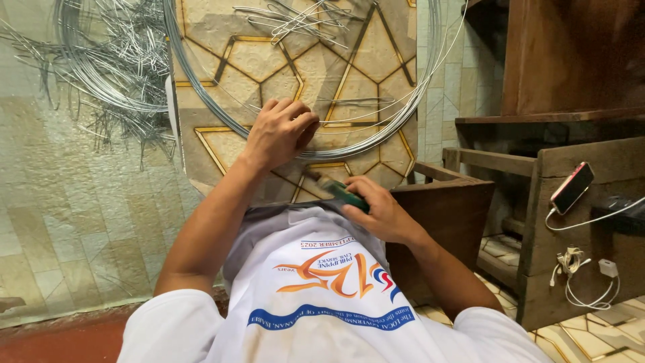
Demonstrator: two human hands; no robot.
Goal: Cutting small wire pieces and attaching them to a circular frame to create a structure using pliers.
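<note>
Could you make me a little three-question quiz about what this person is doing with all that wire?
1. True or false: the left hand rests on the large wire coil.
2. What does the right hand grip? A) a green-handled tool B) a phone C) a cable
3. Where do the cut wire pieces lie thickest: upper left or lower right?

Key: 1 true; 2 A; 3 upper left.
</note>
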